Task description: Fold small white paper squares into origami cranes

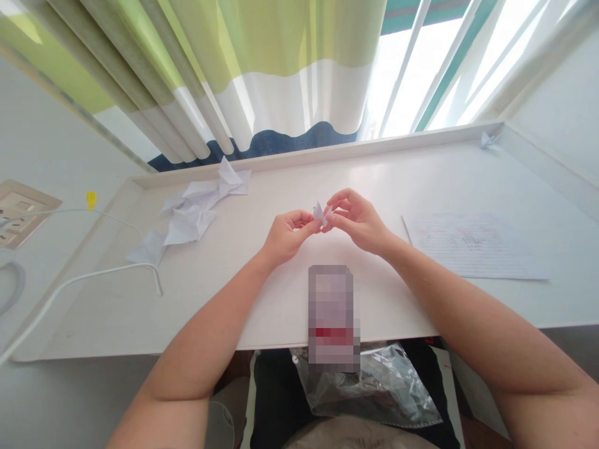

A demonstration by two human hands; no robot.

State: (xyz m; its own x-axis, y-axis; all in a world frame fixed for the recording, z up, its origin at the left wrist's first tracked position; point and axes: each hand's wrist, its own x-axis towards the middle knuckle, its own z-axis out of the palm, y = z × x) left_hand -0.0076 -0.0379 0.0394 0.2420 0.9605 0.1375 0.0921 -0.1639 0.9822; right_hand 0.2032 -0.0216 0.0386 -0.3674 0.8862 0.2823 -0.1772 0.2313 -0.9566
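A small folded piece of white paper [319, 214] with pointed tips is held up over the white desk [262, 299]. My left hand [290, 236] pinches it from the left, thumb and fingers closed on its lower part. From the right, my right hand [354, 219] grips a thin pointed end of the same paper between thumb and fingers. Just below my hands lies a phone-shaped thing [331, 312], its surface blurred out, reaching to the desk's front edge.
Several folded white papers [191, 218] lie at the left, near a white cable [116, 271]. Lined written sheets [472, 246] rest at the right. A small folded paper [489, 140] sits in the far right corner. A clear plastic bag [393, 386] lies on the lap.
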